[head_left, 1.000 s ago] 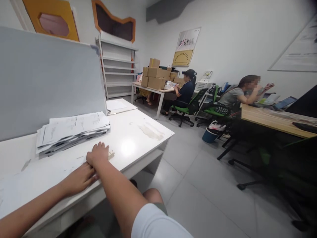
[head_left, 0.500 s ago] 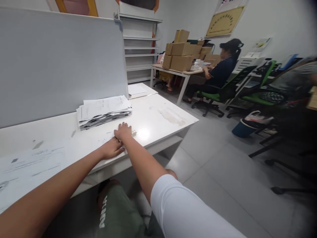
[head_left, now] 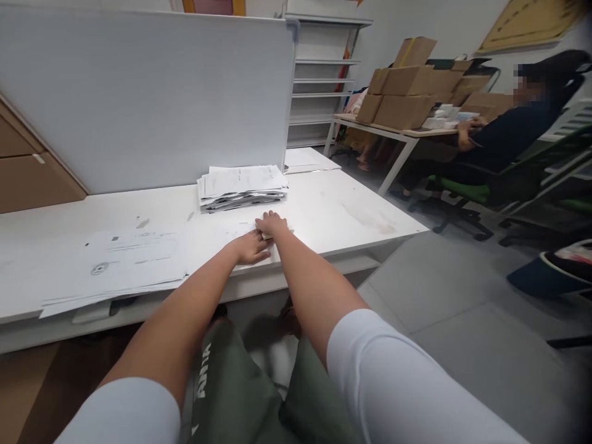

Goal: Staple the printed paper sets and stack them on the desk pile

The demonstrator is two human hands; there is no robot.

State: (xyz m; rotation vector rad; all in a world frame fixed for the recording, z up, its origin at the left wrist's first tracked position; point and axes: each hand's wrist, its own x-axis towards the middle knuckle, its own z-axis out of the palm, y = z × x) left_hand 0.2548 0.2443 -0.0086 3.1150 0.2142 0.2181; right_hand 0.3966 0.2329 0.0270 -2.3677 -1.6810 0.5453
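Covering small object (head_left: 264,235) | right hand (head_left: 272,223) flat | left hand (head_left: 252,247) flat, empty

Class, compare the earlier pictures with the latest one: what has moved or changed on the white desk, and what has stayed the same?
Mostly the view changed: the head turned left and down, so loose printed sheets on the desk's left now show. The right hand stays flat over a small pale object, too hidden to identify; the left hand stays pressed on the desk beside it. Nothing was picked up or released. The paper stack is unmoved.
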